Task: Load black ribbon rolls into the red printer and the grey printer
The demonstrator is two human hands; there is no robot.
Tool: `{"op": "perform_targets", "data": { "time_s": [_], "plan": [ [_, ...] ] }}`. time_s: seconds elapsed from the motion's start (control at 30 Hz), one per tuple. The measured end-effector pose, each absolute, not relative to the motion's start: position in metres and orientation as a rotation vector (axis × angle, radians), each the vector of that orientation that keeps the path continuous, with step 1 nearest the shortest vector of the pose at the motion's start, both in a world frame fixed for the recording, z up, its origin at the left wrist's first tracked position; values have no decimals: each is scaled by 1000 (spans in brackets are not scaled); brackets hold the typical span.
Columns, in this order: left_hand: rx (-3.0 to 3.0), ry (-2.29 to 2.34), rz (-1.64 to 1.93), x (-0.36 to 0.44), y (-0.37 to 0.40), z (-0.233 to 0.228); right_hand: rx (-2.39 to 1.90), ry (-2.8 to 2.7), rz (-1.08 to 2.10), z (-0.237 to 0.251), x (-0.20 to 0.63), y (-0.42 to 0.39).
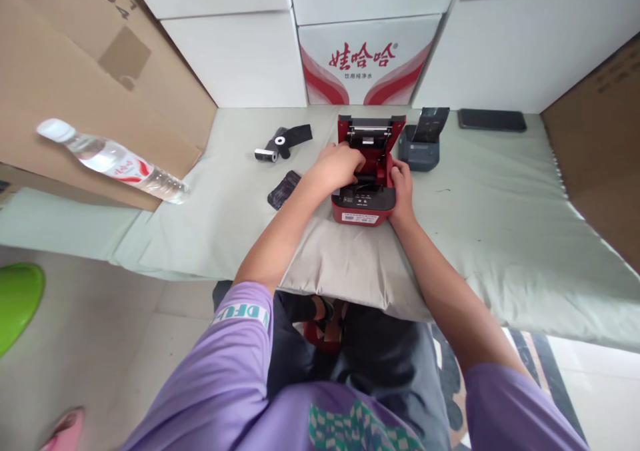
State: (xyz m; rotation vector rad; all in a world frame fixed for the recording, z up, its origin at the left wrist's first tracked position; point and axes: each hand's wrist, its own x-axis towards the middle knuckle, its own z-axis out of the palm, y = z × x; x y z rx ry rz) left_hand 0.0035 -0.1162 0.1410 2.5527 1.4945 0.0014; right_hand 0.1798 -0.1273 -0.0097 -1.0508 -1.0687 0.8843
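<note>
A red and black label printer (363, 201) stands on the cloth-covered surface in front of me, its lid (371, 123) raised. My left hand (343, 163) reaches over the printer's left wall, with bent fingers inside the compartment. The fingertips are partly hidden, so what they pinch cannot be made out. Against the right side of the printer, my right hand (401, 191) is closed, the fingers holding its wall. Just behind that hand sits a smaller dark grey device (421, 154) with its black flap up. To the left lie small black-and-white rolls (280, 142) and a flat black piece (284, 190).
A black phone (492, 120) lies at the back right. A water bottle (125, 164) is at the left beside a large cardboard box (95, 71). White cartons (370, 31) line the back, and another brown box (600, 138) borders the right. The surface's front edge crosses above my lap.
</note>
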Motion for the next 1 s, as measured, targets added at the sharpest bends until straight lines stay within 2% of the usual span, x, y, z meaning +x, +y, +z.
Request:
{"op": "perform_targets", "data": {
  "time_s": [0.13,0.37,0.63,0.8,1.0],
  "plan": [
    [2522,1421,14,-2,-118,147,-1036,-1112,880,-11,184,-122],
    [2481,1029,145,-10,-126,151,-918,-1197,925,2,188,-113],
    [2621,1049,385,-13,-153,172,-911,-1267,990,14,193,-114],
    [2692,1053,383,-7,-158,178,-892,-1316,945,10,202,-107],
    [2711,1010,551,-1,-149,174,-890,-1318,844,8,201,-106]
  ]
}}
